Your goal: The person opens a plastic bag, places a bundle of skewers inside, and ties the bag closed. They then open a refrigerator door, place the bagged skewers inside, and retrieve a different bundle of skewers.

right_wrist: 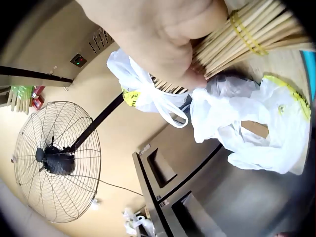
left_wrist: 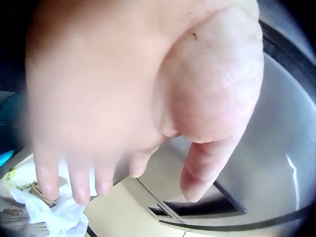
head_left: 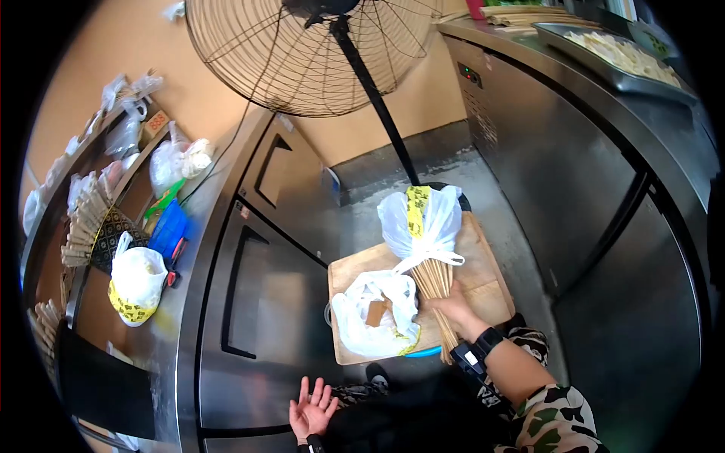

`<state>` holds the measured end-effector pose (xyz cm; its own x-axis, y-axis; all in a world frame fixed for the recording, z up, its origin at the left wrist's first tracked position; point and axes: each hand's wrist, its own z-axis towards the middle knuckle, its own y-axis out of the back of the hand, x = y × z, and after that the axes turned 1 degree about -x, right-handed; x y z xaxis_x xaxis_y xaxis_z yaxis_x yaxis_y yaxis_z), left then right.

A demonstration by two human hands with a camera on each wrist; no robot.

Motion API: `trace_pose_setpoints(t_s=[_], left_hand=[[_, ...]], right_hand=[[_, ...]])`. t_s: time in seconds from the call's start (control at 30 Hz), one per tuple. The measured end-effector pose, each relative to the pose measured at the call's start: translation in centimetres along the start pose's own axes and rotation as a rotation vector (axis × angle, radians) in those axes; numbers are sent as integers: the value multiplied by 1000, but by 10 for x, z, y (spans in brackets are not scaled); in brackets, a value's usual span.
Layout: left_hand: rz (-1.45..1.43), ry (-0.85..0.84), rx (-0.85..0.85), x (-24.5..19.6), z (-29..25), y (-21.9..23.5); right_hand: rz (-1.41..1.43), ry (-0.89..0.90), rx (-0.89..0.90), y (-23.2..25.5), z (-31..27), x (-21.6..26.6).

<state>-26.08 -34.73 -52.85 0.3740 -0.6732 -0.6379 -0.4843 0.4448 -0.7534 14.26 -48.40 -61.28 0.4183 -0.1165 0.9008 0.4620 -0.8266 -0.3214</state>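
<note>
My right hand [head_left: 455, 311] grips a bundle of thin wooden sticks [head_left: 433, 281], whose far ends are inside a tied white plastic bag [head_left: 442, 219] with yellow tape or print. In the right wrist view a yellow band [right_wrist: 243, 32] circles the sticks [right_wrist: 222, 54] beside the hand [right_wrist: 168, 34]. Left of the bundle, an open white bag [head_left: 355, 321] with something brown inside lies on the wooden board [head_left: 483, 275]. My left hand [head_left: 312, 411] is held palm up near my lap, fingers spread, holding nothing; it fills much of the left wrist view [left_wrist: 123, 89].
Behind the board stands a large fan [head_left: 302, 57] on a black pole. Steel cabinets [head_left: 260, 302] line the left, with bags and stick bundles on a shelf. Along the right runs a steel counter [head_left: 521, 53] with a tray [head_left: 612, 68] of pale food.
</note>
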Motion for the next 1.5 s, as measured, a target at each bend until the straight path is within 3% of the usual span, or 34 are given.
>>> trace_pose_setpoints(t_s=[0.17, 0.37, 0.43, 0.53, 0.7, 0.9, 1.2, 1.3, 1.4, 1.5], left_hand=[[-30, -16, -22, -2, -2, 2], [-10, 49, 20, 4, 16, -14], [22, 56, 35, 8, 20, -19], [22, 70, 58, 12, 24, -23], [38, 90, 74, 15, 27, -26], [24, 94, 65, 14, 26, -26], [52, 83, 68, 12, 24, -29], [41, 84, 70, 12, 24, -29], [50, 82, 69, 12, 24, -28], [37, 83, 70, 12, 24, -29]], right_hand=[[28, -142, -18, -6, -22, 25], [-22, -66, -21, 7, -17, 9], [-326, 116, -180, 10, -8, -4], [-601, 230, -276, 9, -16, 19], [-667, 285, -170, 10, -18, 24], [-757, 328, -245, 2, -21, 28], [-906, 668, -349, -7, -33, 56], [-957, 632, -339, -8, -34, 54], [-1032, 488, -244, -9, -35, 55], [-1080, 489, -211, -10, -36, 51]])
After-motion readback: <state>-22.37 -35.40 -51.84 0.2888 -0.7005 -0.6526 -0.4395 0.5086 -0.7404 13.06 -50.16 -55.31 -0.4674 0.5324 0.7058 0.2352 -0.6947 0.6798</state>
